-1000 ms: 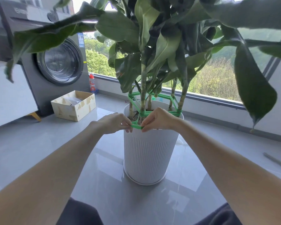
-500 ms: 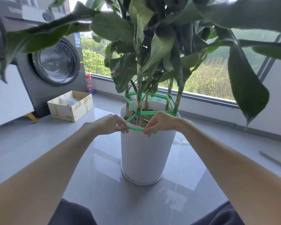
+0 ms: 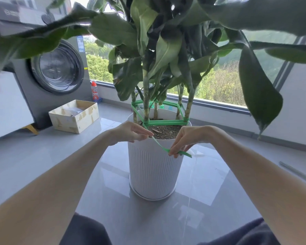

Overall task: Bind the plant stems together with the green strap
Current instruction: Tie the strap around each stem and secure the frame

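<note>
Tightening is the step in hand. The strap [image 3: 164, 123] already runs in a ring from stem to stem just above the soil, tying the stems [image 3: 146, 96] inside the pot [image 3: 152, 170], which stands on the floor. What is left is its free tail, which slants down across the pot's front rim.

The left hand [image 3: 129, 132] pinches the strap at the rim, just in front of the near-left stem, thumb and fingertips pressed together where the tail leaves the ring. The right hand [image 3: 187, 140] sits lower and to the right, against the pot wall. It pinches the tail near its end between thumb and forefinger, and a short stub pokes out past the fingers.

The next move probably calls for the left hand to hold the crossing firm while the right pulls the slack out and fastens the tail. A steady pull matters, since a jerk could drag the near stems inward or loosen the ring. I cannot tell how the strap locks.

A second ago both hands met at the front rim, nearly touching, with the strap bunched between them. Half a second ago they had parted a little, with a short level run of strap between them. Now the right hand has dropped and swung outward, and the tail is longer and slanted.
</note>
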The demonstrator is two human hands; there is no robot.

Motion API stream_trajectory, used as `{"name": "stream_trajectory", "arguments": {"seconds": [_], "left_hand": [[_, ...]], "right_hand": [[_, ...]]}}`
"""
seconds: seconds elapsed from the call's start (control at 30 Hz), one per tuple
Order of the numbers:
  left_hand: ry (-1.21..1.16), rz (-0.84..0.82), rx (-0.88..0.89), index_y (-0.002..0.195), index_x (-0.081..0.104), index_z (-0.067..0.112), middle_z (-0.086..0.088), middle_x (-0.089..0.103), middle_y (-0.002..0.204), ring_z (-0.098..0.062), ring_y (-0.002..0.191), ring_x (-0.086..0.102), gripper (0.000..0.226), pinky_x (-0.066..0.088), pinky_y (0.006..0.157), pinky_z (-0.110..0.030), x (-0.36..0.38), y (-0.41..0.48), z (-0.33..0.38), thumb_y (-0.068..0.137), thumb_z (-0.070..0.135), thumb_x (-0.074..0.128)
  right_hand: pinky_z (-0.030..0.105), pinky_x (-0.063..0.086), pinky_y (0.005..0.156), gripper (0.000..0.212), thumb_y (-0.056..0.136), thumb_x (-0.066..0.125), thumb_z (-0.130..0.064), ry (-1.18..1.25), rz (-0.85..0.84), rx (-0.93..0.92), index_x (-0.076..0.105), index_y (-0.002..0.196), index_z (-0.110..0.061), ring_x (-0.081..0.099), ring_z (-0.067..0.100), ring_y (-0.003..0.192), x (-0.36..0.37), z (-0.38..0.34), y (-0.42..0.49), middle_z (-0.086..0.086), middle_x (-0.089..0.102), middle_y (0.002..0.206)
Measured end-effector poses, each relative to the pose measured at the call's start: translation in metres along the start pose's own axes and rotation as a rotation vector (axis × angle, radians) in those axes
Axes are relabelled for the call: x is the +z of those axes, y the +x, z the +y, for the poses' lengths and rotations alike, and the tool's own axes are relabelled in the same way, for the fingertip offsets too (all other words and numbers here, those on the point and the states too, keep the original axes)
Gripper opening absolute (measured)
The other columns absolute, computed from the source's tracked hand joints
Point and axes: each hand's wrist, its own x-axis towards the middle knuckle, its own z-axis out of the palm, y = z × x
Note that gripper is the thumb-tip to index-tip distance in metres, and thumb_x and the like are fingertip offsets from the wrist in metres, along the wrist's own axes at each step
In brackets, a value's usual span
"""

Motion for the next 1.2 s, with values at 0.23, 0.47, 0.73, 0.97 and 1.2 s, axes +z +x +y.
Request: {"name": "stream_trajectory", "arguments": {"seconds": [0.23,0.47,0.73,0.97,1.2], "left_hand": [[-0.104,0.374,-0.151,0.109,0.062,0.005,-0.002,0.061,0.1,-0.017,0.091,0.056,0.028,0.049,0.066,-0.02,0.012,0.021,0.001,0.085,0.018,0.069],[-0.322,0.431,-0.234,0.118,0.064,0.011,-0.003,0.064,0.103,-0.019,0.102,0.059,0.033,0.049,0.072,-0.021,0.02,0.031,0.002,0.087,0.021,0.067],[-0.485,0.458,-0.289,0.116,0.065,0.009,0.0,0.066,0.088,-0.009,0.078,0.061,0.035,0.049,0.074,-0.022,0.024,0.034,0.001,0.084,0.02,0.07],[-0.318,0.539,-0.273,0.114,0.068,0.01,-0.005,0.069,0.106,-0.019,0.097,0.063,0.04,0.052,0.085,-0.03,0.024,0.038,-0.005,0.08,0.03,0.074],[0.336,0.665,-0.186,0.091,0.075,0.017,0.001,0.072,0.089,-0.018,0.078,0.061,0.034,0.047,0.067,-0.029,0.024,0.029,0.001,0.079,0.048,0.069]], "right_hand": [[0.027,0.051,0.091,0.009,0.08,0.074,-0.026,0.094,0.142,0.009,0.077,0.084,-0.019,0.064,0.004,0.081,-0.006,0.027,-0.009,-0.011,0.073,0.075],[0.019,0.043,0.065,0.009,0.077,0.077,-0.027,0.123,0.521,0.008,0.077,0.074,-0.019,0.054,0.001,0.074,-0.01,0.043,-0.013,-0.016,0.067,0.066],[0.025,0.039,0.051,0.013,0.082,0.071,-0.031,0.044,0.867,0.12,0.075,0.071,-0.026,0.046,0.005,0.056,-0.004,0.047,-0.001,-0.01,0.07,0.079],[0.027,0.042,0.064,0.016,0.084,0.062,-0.027,0.043,1.023,0.253,0.077,0.079,-0.024,0.059,0.017,0.074,0.003,0.04,0.014,-0.004,0.07,0.08],[0.027,0.04,0.062,0.033,0.084,0.056,-0.021,0.043,1.101,0.306,0.058,0.052,-0.016,0.056,0.022,0.064,0.006,0.037,0.027,0.0,0.06,0.064]]}}
